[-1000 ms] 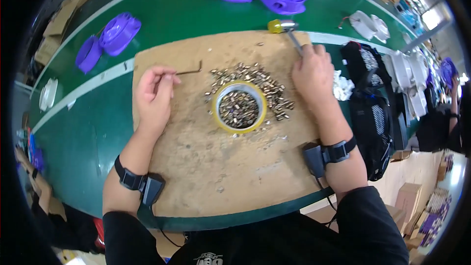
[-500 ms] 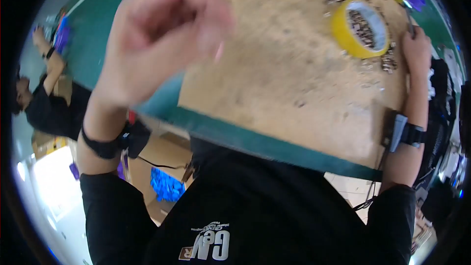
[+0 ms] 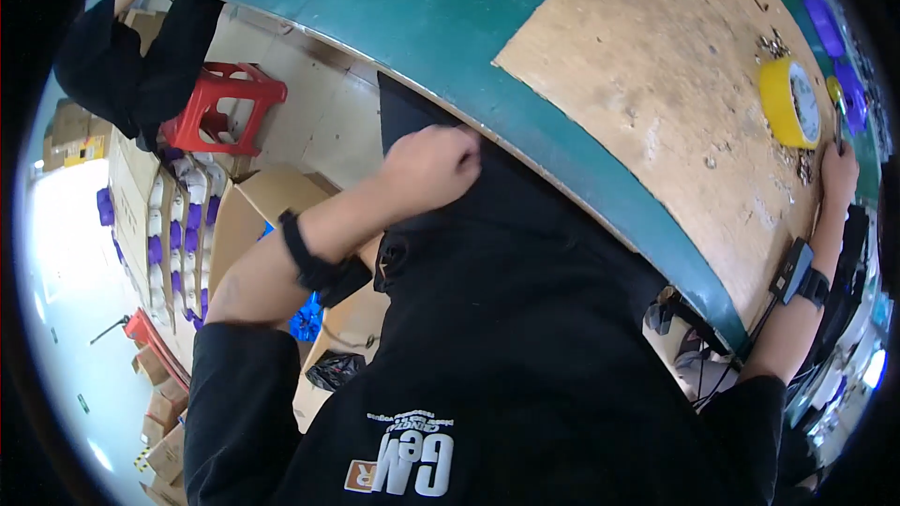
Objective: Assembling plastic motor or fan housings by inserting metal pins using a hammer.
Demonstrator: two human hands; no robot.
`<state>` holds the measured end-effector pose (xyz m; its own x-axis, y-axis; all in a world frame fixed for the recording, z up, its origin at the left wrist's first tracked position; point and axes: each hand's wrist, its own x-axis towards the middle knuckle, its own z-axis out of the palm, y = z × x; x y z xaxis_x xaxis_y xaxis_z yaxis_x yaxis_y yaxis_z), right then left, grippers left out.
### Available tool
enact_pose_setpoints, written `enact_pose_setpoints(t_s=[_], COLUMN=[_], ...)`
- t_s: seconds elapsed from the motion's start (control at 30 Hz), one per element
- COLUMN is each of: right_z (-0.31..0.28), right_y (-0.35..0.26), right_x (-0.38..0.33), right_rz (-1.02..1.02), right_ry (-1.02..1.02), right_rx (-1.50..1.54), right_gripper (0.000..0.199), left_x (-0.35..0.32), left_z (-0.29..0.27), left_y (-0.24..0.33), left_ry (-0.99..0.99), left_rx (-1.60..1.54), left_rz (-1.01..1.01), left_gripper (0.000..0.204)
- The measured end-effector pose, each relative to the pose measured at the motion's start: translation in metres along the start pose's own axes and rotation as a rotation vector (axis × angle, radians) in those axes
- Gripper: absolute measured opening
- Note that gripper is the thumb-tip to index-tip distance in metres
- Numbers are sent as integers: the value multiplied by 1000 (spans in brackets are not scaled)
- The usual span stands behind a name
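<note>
My left hand [image 3: 431, 169] is curled closed just off the table's front edge, over my dark clothing. Whatever its fingers may hold is hidden. Far to the right, my right hand [image 3: 839, 173] rests by the board's right edge, closed round a thin dark tool [image 3: 838, 129] that points away from me. Beside that hand stands a yellow tape roll [image 3: 778, 105], its opening turned to the right. Small metal pieces [image 3: 804, 167] lie near the roll, and more are scattered at its far side.
A tan board [image 3: 637, 84] covers part of the green table [image 3: 375, 0]. Purple objects [image 3: 825, 26] sit beyond the tape roll. At left are a red stool [image 3: 225, 108], an open cardboard box [image 3: 272, 192] with blue items, and another person [image 3: 122, 66] at the table.
My left hand has come down and back from above the table to its front edge. The view has swung left, showing more floor. My right hand still holds the thin tool.
</note>
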<state>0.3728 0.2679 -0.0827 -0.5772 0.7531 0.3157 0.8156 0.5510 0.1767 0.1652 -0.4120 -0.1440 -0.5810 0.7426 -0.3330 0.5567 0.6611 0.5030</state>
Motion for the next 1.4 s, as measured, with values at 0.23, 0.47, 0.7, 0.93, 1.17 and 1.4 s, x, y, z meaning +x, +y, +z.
enact_pose_setpoints(t_s=[0.23, 0.47, 0.7, 0.93, 1.17, 1.4], right_z=[8, -30, -53, -69, -64, -76], right_y=[7, -19, -58, -63, -63, -89], right_x=[-12, -69, -78, -83, -84, -82], right_rz=[-85, -30, -4, 79, 11, 92], right_ry=[5, 20, 20, 0, 48, 128], right_rx=[176, 273, 352, 406, 363, 349], right_gripper=[51, 44, 37, 40, 39, 37], left_x=[122, 180, 221, 176, 125, 73], left_z=[30, -23, -27, 5, 20, 16], left_y=[-21, -19, -7, 1, 20, 19], left_ry=[349, 235, 51, -141, -229, -236], left_rx=[-220, -161, -209, -264, -266, -159], left_rz=[574, 512, 469, 387, 437, 499], left_gripper=[31, 32, 34, 36, 39, 41])
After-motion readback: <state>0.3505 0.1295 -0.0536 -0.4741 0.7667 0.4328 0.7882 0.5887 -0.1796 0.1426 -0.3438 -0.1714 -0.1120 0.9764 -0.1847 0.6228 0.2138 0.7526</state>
